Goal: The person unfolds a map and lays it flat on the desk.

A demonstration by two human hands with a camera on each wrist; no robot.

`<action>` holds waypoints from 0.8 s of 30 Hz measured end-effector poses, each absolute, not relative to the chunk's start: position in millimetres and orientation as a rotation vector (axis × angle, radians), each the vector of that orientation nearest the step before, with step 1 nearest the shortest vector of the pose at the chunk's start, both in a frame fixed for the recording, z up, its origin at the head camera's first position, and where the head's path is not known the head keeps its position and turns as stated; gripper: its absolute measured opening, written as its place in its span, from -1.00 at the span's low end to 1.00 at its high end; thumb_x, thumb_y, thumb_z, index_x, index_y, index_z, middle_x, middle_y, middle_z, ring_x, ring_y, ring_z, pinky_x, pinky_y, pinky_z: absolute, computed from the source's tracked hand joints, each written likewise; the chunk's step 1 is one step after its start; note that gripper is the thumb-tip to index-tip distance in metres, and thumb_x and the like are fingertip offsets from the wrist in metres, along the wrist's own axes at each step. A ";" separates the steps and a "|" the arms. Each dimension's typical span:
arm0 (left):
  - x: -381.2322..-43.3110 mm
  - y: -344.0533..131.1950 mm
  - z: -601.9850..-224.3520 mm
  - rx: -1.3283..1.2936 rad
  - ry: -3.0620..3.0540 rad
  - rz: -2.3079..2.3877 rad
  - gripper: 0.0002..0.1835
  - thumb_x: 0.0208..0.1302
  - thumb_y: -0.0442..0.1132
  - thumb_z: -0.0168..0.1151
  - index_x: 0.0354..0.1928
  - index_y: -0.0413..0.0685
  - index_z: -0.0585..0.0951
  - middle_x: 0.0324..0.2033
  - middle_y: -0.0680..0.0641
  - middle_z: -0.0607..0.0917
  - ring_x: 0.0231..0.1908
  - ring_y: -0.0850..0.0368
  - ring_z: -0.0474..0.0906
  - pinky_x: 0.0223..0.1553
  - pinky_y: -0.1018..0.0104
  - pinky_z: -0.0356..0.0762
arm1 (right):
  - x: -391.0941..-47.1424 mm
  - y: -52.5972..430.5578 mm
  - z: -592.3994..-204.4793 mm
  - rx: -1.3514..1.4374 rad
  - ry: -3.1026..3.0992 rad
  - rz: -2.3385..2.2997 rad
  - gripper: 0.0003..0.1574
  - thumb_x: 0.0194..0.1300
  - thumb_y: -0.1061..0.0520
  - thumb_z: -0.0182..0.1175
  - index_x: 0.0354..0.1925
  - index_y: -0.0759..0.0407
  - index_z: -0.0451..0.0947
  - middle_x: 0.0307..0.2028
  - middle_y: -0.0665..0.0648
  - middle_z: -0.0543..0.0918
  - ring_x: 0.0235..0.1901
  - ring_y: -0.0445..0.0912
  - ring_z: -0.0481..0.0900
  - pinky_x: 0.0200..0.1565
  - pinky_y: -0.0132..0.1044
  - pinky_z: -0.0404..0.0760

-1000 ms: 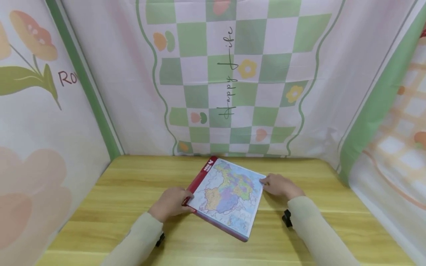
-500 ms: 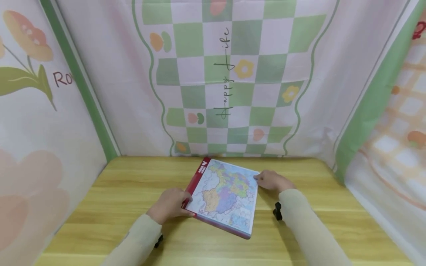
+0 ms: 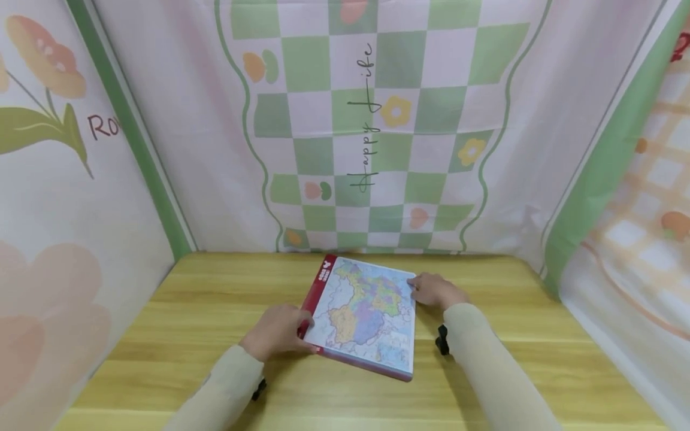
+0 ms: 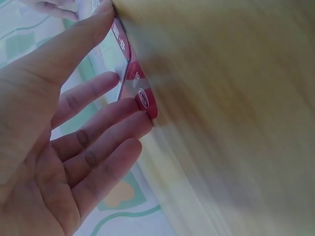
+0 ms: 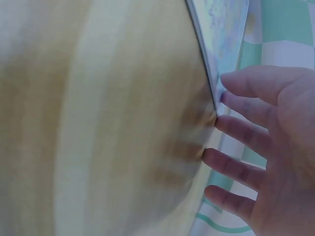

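Note:
A flat box (image 3: 366, 308) with a coloured map on its top and a red strip along its left side lies slightly askew on the wooden table. My left hand (image 3: 277, 329) spans its near left corner, the thumb at the near side and the fingers along the red side. In the left wrist view, those fingers (image 4: 106, 164) are nearly straight, fingertips at the red edge. My right hand (image 3: 438, 290) touches the far right corner. In the right wrist view its thumb (image 5: 256, 81) meets the corner while the other fingers spread loosely beside it.
The wooden table (image 3: 215, 287) extends around the box on all sides. Behind it hangs a green and white checked cloth (image 3: 377, 149). Patterned curtains (image 3: 81, 269) close off both sides. A dark wrist camera (image 3: 442, 340) shows under the right sleeve.
The box has turned a little counterclockwise, its near right corner swinging right and away. My right hand has moved left with the far right corner; the left hand stays at its corner.

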State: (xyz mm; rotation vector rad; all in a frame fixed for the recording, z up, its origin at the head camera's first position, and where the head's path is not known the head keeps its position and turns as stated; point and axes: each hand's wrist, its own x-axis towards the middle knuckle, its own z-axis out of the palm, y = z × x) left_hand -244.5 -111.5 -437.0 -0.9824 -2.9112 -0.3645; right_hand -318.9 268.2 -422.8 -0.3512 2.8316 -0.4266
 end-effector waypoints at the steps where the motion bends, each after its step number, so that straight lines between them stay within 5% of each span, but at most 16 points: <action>1: -245.0 -112.0 -436.7 -0.989 -2.918 -0.375 -0.46 -0.04 0.19 0.57 -0.15 -0.04 0.74 -0.45 0.13 0.62 -0.49 0.27 0.36 -0.39 0.38 0.43 | -317.8 268.3 -424.1 -0.351 2.836 -0.431 -0.40 0.50 0.14 -0.03 0.42 0.31 0.33 0.39 0.45 0.29 0.38 0.51 0.04 0.32 0.43 0.08; 5: -248.4 -116.3 -434.0 -1.014 -2.962 -0.482 -0.59 0.12 0.10 0.50 -0.14 -0.05 0.75 -0.48 0.16 0.60 -0.47 0.26 0.39 -0.37 0.35 0.44 | -313.0 269.0 -428.3 -0.369 2.832 -0.467 -0.36 0.51 0.09 0.00 0.44 0.33 0.28 0.41 0.50 0.21 0.39 0.53 -0.04 0.32 0.46 0.00; 12: -258.8 -124.4 -432.0 -0.948 -3.109 -0.759 -0.75 0.36 -0.10 0.32 -0.03 -0.03 0.75 -0.47 0.15 0.61 -0.53 0.25 0.40 -0.46 0.32 0.46 | -298.2 271.2 -423.2 -0.480 2.781 -0.494 -0.29 0.48 0.07 0.11 0.41 0.45 0.24 0.38 0.55 0.23 0.38 0.46 0.11 0.35 0.34 0.13; 24: -274.9 -131.2 -436.4 -0.909 -3.093 -0.692 -0.75 0.43 -0.15 0.24 0.04 -0.03 0.72 -0.01 0.00 0.71 0.03 0.06 0.59 0.11 0.05 0.56 | -276.8 280.8 -428.0 -0.633 2.779 -0.510 -0.27 0.47 0.07 0.13 0.36 0.56 0.24 0.35 0.56 0.28 0.35 0.44 0.19 0.35 0.29 0.19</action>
